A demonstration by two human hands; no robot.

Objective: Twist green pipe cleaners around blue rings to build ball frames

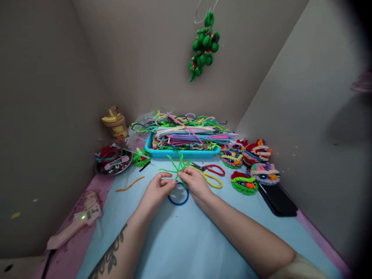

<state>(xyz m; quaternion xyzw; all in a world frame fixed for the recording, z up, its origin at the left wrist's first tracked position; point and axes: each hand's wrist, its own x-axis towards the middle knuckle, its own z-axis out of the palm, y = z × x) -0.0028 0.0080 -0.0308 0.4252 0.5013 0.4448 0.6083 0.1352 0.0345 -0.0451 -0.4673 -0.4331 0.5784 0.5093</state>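
Note:
Both my hands meet over the light blue mat. My left hand and my right hand are closed in pinches on the same bundle of green pipe cleaners, whose ends splay up and outward. A blue ring lies flat on the mat just below my fingers, partly under them.
A blue tray piled with coloured pipe cleaners sits behind. Red and yellow scissors lie right of my hands, finished pipe-cleaner figures and a black object farther right. A metal dish, an orange pipe cleaner and a pink glue gun lie left. A green figure hangs on the wall.

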